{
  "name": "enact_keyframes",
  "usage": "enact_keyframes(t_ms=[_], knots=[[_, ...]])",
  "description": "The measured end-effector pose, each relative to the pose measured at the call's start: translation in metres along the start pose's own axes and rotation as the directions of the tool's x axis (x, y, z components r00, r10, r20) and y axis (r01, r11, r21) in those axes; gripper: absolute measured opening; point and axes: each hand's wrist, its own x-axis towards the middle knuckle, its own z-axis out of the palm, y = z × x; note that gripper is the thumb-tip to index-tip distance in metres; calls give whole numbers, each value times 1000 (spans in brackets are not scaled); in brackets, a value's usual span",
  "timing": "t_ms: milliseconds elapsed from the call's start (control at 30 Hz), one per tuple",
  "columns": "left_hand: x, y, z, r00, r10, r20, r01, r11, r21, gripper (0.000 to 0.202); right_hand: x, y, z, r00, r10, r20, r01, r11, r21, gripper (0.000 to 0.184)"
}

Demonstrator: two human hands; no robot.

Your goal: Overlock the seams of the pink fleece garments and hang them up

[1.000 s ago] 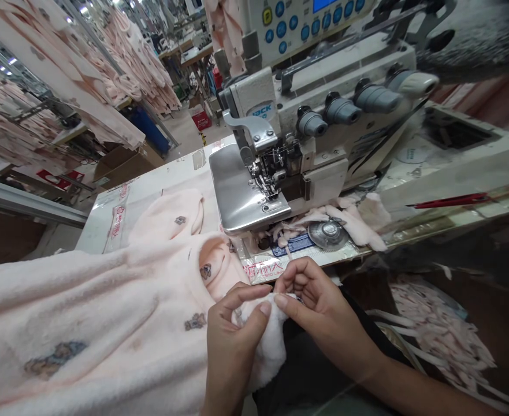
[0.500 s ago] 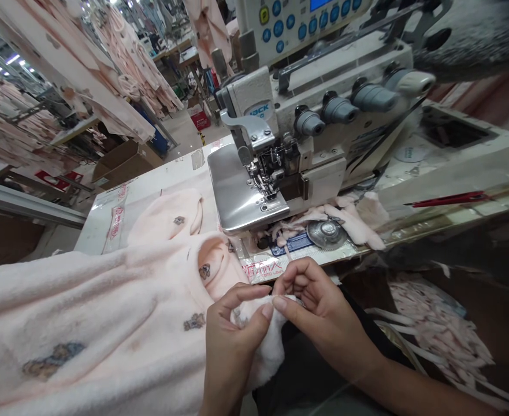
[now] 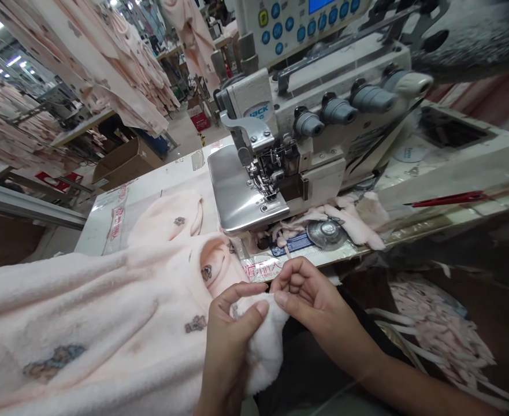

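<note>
A pale pink fleece garment (image 3: 119, 323) with small bear prints lies across the table's left part and hangs over its front edge. My left hand (image 3: 237, 332) grips a fold of its edge between thumb and fingers. Close beside it, my right hand (image 3: 308, 297) pinches the same edge with thumb and forefinger. The fabric between the two hands is white and fluffy. Just beyond the hands stands an overlock sewing machine (image 3: 254, 110) with a shiny metal plate (image 3: 243, 190). The garment is apart from the machine's needle area.
Red tweezers (image 3: 449, 199) lie on the table at right. Fabric scraps (image 3: 358, 222) and a round metal disc (image 3: 327, 231) sit before the machine. Another pink piece (image 3: 167, 216) lies behind the garment. Below right is a heap of trimmings (image 3: 445, 329); pink garments (image 3: 107, 63) hang at the back left.
My right hand has shifted slightly left and the fabric edge between my hands has straightened a little. Both hands keep their pinch. The hanging garments at back left have swung slightly.
</note>
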Motion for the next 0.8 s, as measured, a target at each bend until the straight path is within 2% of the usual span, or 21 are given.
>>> enact_keyframes(t_ms=[233, 533, 800], knots=[[0, 4, 4, 998, -40, -43, 39, 999, -25, 36, 2, -2, 0, 999, 29, 14, -29, 999, 37, 19], [3, 4, 2, 998, -56, -36, 55, 998, -36, 37, 2, -1, 1, 1000, 29, -12, -28, 999, 37, 18], [3, 2, 5, 999, -50, -21, 47, 990, -130, 35, 2, 0, 6, 999, 4, -36, -4, 1000, -13, 23]])
